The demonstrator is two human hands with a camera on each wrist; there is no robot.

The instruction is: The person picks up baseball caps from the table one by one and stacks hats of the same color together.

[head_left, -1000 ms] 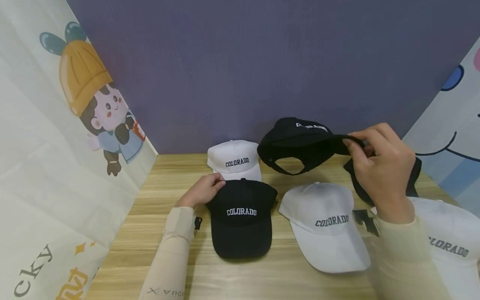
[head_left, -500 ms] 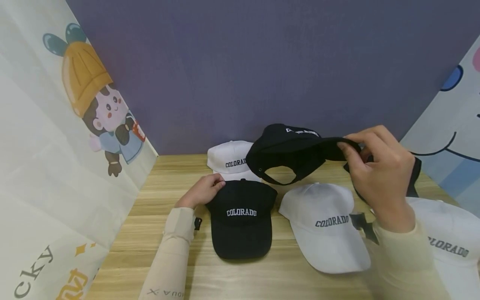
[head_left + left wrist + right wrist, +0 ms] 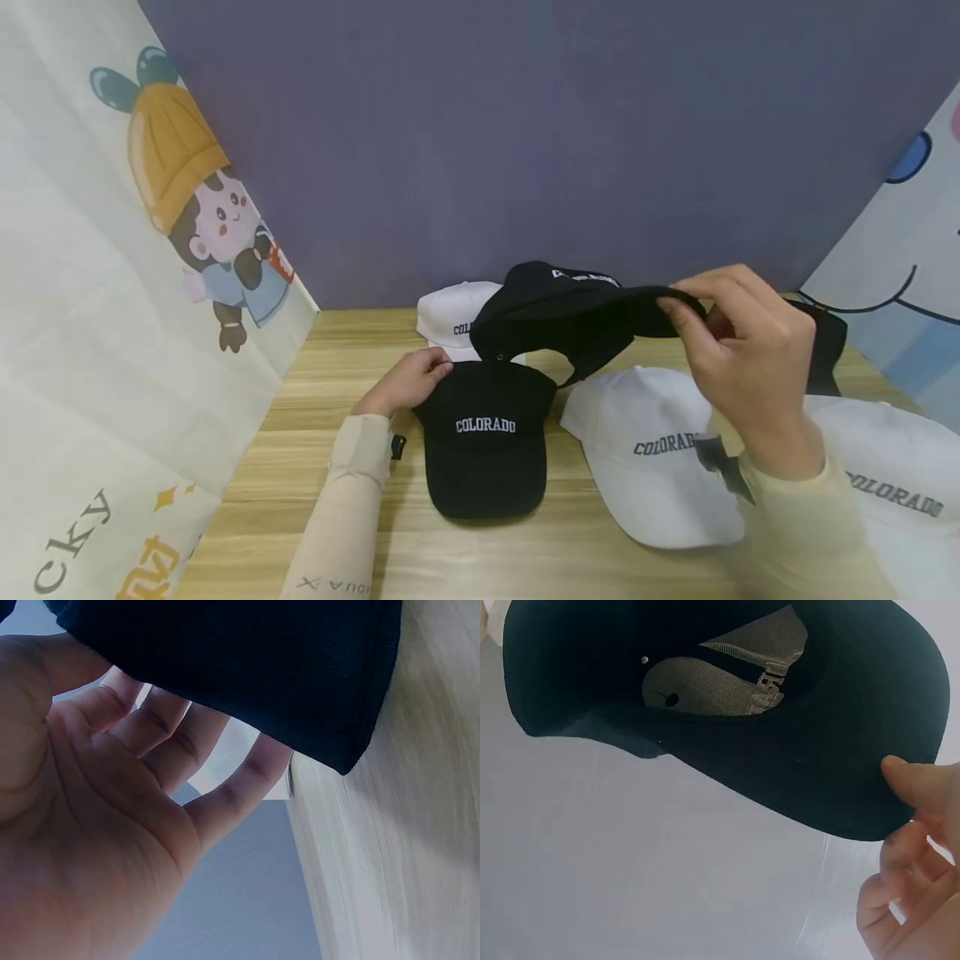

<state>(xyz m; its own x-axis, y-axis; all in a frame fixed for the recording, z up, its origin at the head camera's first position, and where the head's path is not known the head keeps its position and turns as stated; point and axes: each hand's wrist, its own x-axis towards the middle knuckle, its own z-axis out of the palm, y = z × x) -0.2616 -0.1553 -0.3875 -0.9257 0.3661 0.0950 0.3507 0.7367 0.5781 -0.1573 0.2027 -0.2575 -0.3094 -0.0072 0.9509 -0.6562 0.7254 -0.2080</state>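
A black baseball cap (image 3: 486,471) lettered COLORADO lies on the wooden table, visor toward me. My left hand (image 3: 405,382) pinches its upper left edge; in the left wrist view the fingers (image 3: 232,795) go behind the cloth and the thumb lies on the near side. Higher up, my right hand (image 3: 757,367) holds a second black cap (image 3: 517,317) by the visor tip, thumb underneath. This raised cap is tilted, its inside and rear opening showing in the right wrist view. It overlaps a white cap (image 3: 442,315) at the back and hides part of its lettering.
Another white cap (image 3: 645,500) lies right of the front black one. Farther right are a third white cap (image 3: 900,450), partly behind the right forearm, and a black cap (image 3: 828,342) partly behind the right hand. A dark grey-blue wall (image 3: 480,142) closes off the table's back.
The right hand has lowered the raised black cap and moved it left, covering more of the white cap at the back. The left hand keeps its place on the front black cap.
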